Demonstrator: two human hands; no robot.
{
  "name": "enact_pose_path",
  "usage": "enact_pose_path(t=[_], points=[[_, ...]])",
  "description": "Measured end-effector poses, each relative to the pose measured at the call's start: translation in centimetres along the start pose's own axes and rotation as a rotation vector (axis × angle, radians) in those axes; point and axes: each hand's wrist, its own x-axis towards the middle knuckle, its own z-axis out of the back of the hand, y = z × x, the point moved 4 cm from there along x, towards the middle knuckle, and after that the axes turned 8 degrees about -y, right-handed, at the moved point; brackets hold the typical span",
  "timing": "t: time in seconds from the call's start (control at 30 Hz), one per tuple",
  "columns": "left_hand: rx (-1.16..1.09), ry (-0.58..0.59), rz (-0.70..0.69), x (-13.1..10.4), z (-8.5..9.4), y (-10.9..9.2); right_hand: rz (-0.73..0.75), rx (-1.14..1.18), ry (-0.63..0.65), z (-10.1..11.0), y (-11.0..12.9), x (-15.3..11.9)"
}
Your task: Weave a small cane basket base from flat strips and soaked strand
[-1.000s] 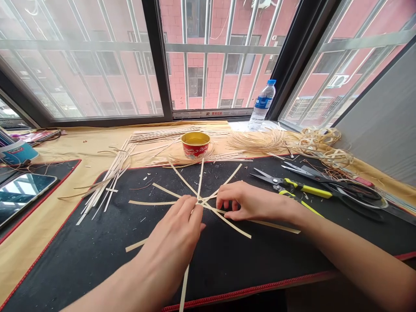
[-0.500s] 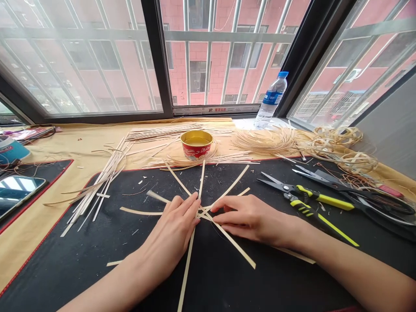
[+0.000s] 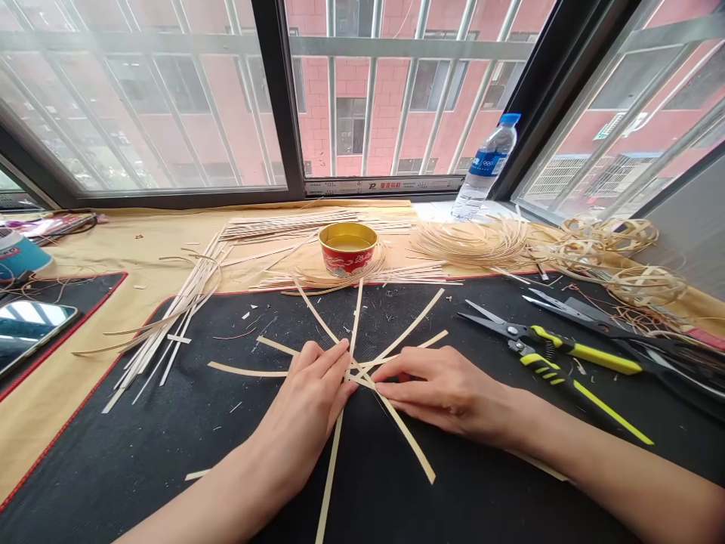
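Several pale bamboo strips (image 3: 418, 313) cross each other in a star on the black mat (image 3: 226, 453), their ends fanning out on all sides. At the left of the crossing, my left hand (image 3: 311, 404) holds the strips down, fingers bent close together and thumb beside the crossing. My right hand (image 3: 447, 389) is closed at the right side, its thumb and fingertips pinching strips near the centre. One strip runs towards me between the hands, and another slants to the lower right. The hands cover part of several strips.
Yellow-handled shears (image 3: 544, 347) and black scissors (image 3: 623, 332) lie right. Behind the crossing stands a red tin (image 3: 348, 261). Bundled strips (image 3: 181, 310) lie left, coiled strips (image 3: 470, 240) and woven balls (image 3: 646, 283) back right. A water bottle (image 3: 487, 170) leans by the window; a phone (image 3: 34, 332) lies left.
My right hand has shifted slightly right and down along the strips. The lower-right strip has swung a little towards me. My left hand stays at the crossing; the camera view has shifted slightly.
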Motion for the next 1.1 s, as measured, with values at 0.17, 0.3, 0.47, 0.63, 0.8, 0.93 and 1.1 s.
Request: enact_pose_path(t=[0.17, 0.3, 0.47, 0.63, 0.8, 0.93, 1.1], points=[[0.084, 0.044, -0.039, 0.0, -0.3, -0.2, 0.034, 0.06, -0.019, 0.0, -0.2, 0.0], [0.089, 0.078, -0.039, 0.3, -0.4, -0.4, 0.07, 0.042, -0.059, 0.0, -0.2, 0.1], [0.08, 0.095, -0.03, 0.7, -0.1, -0.6, 0.107, -0.011, -0.051, -0.1, -0.1, 0.0], [0.071, 0.11, -0.018, 0.8, 0.0, -0.5, 0.25, -0.244, 0.019, 0.1, 0.6, 0.2], [0.057, 0.116, 0.005, 0.6, -0.3, -0.4, 0.298, -0.422, 0.215, -0.4, 1.8, 0.8], [0.051, 0.119, 0.017, 0.6, -0.2, -0.4, 0.151, -0.405, 0.203, -0.9, 2.3, 1.0], [0.057, 0.122, 0.013, 0.6, -0.1, -0.5, -0.009, -0.31, 0.1, -0.9, 2.6, 0.8]])
